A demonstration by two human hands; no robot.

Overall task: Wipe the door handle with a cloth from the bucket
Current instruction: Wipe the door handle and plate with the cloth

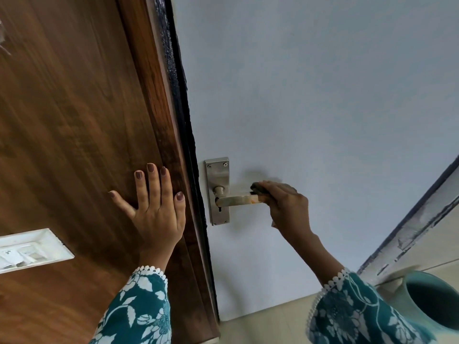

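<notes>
Grip: right hand (285, 204) closed on cloth (259, 188) at door handle (236, 201) tip.
Brace: left hand (154, 207) open, flat on wood panel (74, 120).
Best: wipe w/ firm strokes toward backplate (218, 175).

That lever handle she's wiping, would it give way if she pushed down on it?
Probably. The handle is a lever on a pivot at its metal plate, so it should swing down. It looks rigid, unlikely to flex. The right hand presses a cloth at its far end, where leverage is greatest.
</notes>
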